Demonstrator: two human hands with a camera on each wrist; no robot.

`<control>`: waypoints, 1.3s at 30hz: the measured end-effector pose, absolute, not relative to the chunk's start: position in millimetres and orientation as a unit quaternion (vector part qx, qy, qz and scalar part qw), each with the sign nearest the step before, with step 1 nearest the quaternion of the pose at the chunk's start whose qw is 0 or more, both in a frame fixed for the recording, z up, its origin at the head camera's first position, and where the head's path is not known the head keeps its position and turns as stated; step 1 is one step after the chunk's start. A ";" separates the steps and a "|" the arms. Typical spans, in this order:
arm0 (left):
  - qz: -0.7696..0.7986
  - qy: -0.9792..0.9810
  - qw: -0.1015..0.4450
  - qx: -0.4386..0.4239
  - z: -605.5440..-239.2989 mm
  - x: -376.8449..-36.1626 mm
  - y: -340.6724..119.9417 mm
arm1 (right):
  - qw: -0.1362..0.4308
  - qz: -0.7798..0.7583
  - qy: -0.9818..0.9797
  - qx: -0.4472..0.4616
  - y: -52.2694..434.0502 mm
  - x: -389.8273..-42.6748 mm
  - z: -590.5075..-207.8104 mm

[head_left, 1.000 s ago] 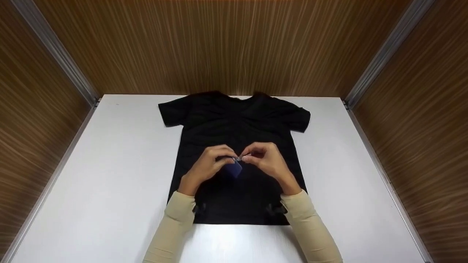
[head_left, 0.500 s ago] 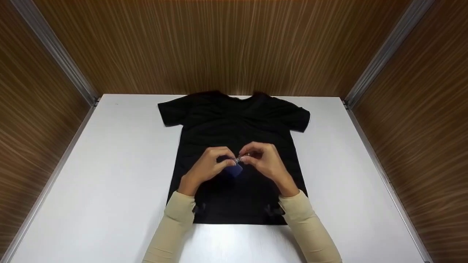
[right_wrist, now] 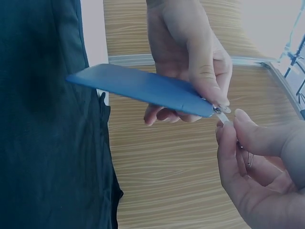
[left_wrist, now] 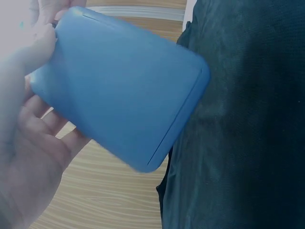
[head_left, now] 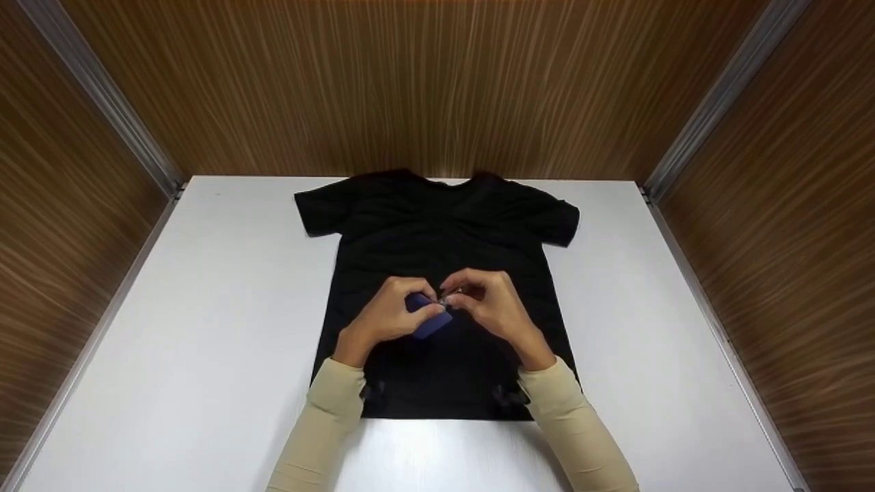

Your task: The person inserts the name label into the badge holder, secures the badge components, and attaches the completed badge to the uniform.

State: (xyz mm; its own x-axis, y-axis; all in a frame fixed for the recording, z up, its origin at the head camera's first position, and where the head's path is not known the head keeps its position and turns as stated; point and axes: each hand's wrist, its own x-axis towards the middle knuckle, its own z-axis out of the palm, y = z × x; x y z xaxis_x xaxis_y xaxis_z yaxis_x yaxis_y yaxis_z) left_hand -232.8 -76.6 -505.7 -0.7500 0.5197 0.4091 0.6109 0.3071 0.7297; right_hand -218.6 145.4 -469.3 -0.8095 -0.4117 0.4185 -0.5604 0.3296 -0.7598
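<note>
Blue case (head_left: pixel 429 318) held in 2 hands over a black T-shirt (head_left: pixel 437 232).
White counter (head_left: pixel 205 307) carries the shirt, spread flat beneath both hands; above it the left hand (head_left: pixel 386 318) curls its fingers round the flat case, and the right hand (head_left: pixel 493 306) pinches a small metal piece (right_wrist: pixel 220 109) at the case's corner between the hands.

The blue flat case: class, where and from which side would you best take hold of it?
Grip the blue case across its two broad faces at the free end away from the clasp. It is thin and flat, and the left hand already holds the clasp end.
</note>
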 end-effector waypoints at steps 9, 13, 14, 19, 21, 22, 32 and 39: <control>-0.485 -0.788 0.061 -0.375 -505.6 -235.0 -74.9 | 0.079 0.517 -0.796 0.304 142.1 -213.6 -464.1; -0.485 -0.783 0.072 -0.381 -504.6 -236.0 -74.3 | 0.076 0.526 -0.790 0.307 142.2 -204.6 -445.4; -0.485 -0.783 0.076 -0.382 -504.7 -236.3 -74.2 | 0.077 0.526 -0.789 0.307 142.5 -202.7 -440.5; -0.483 -0.784 0.089 -0.381 -506.0 -236.9 -74.8 | 0.088 0.531 -0.794 0.283 146.5 -202.7 -438.0; -0.480 -0.785 0.093 -0.381 -506.5 -237.0 -74.8 | 0.095 0.528 -0.796 0.281 146.1 -202.5 -438.4; -0.478 -0.785 0.095 -0.381 -506.7 -237.1 -74.7 | 0.098 0.523 -0.798 0.284 145.6 -202.4 -438.7; -0.465 -0.794 0.101 -0.379 -508.2 -236.5 -74.3 | 0.101 0.508 -0.803 0.296 144.1 -211.0 -454.7; -0.464 -0.803 0.093 -0.362 -506.4 -232.2 -73.7 | 0.115 0.493 -0.808 0.300 147.5 -219.3 -468.5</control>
State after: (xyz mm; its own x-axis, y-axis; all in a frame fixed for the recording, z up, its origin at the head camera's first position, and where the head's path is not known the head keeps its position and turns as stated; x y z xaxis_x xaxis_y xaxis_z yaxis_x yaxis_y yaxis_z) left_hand -232.2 -73.7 -506.4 -0.7205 0.4951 0.4855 0.6679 0.3073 0.6779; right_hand -219.3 147.5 -468.5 -0.7939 -0.3714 0.4814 -0.5979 0.3335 -0.7289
